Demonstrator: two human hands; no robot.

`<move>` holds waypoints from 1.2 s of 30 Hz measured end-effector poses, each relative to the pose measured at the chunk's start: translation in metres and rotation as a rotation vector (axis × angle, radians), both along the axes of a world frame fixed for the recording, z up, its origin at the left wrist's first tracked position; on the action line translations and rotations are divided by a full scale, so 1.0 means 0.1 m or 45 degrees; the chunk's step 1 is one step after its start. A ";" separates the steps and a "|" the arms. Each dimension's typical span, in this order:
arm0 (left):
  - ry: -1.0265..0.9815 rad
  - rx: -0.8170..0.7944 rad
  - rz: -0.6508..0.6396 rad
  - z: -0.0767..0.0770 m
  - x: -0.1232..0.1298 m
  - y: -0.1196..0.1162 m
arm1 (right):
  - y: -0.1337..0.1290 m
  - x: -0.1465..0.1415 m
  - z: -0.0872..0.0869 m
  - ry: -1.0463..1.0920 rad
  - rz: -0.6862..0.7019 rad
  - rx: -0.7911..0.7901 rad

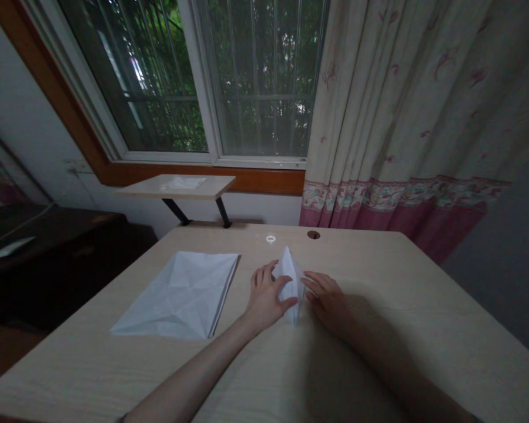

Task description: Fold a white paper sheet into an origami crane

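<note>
A white sheet of paper folded into a narrow, pointed diamond [294, 266] lies on the desk between my hands, its tips facing away from and toward me. My left hand [268, 296] is on its left side, thumb and fingers closed over the paper. From the right, my right hand [330, 299] touches the paper's right edge with its fingertips, the fingers bent and close together. Whether that hand pinches the edge or only presses on it is hard to see. Left of my left hand lies a stack of creased white paper sheets [180, 294].
The pale wooden desk [255, 376] has a raised side shelf [145, 185] at the back left, holding a crumpled white paper [185, 183]. A round cable hole [313, 235] sits near the back edge. Behind are a window and a patterned curtain [379, 117]; a dark cabinet [70, 247] stands left.
</note>
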State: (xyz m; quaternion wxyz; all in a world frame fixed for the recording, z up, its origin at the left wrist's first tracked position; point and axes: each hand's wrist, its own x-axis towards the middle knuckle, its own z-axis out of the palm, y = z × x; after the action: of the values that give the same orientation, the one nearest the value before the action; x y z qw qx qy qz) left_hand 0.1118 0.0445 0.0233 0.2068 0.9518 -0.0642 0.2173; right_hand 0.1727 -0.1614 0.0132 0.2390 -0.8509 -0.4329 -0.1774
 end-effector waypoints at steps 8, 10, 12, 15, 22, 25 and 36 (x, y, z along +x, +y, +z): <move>0.033 -0.107 0.015 0.05 -0.01 -0.02 | 0.03 -0.03 0.03 -0.013 0.053 -0.101; 0.038 -0.138 0.020 0.06 -0.01 -0.01 | 0.03 -0.03 0.03 -0.022 0.052 -0.102; 0.033 -0.170 0.016 0.05 -0.01 -0.01 | 0.03 -0.03 0.03 -0.038 0.050 -0.098; 0.015 -0.219 0.016 0.04 0.00 0.00 | 0.03 -0.03 0.01 -0.048 0.049 -0.095; 0.004 -0.374 0.057 0.05 0.00 0.00 | 0.05 -0.01 -0.07 -0.067 -0.028 -0.078; -0.024 -0.462 0.096 0.05 0.01 0.01 | 0.05 0.00 -0.09 -0.078 -0.044 -0.082; -0.013 -0.505 0.385 0.13 0.05 0.08 | 0.03 0.00 -0.07 -0.023 -0.004 -0.084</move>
State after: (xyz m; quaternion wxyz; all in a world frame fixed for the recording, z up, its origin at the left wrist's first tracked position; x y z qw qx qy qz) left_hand 0.1171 0.0522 0.0362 0.3542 0.8903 0.1219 0.2588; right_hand 0.1725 -0.1583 0.0057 0.2064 -0.8573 -0.4394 -0.1711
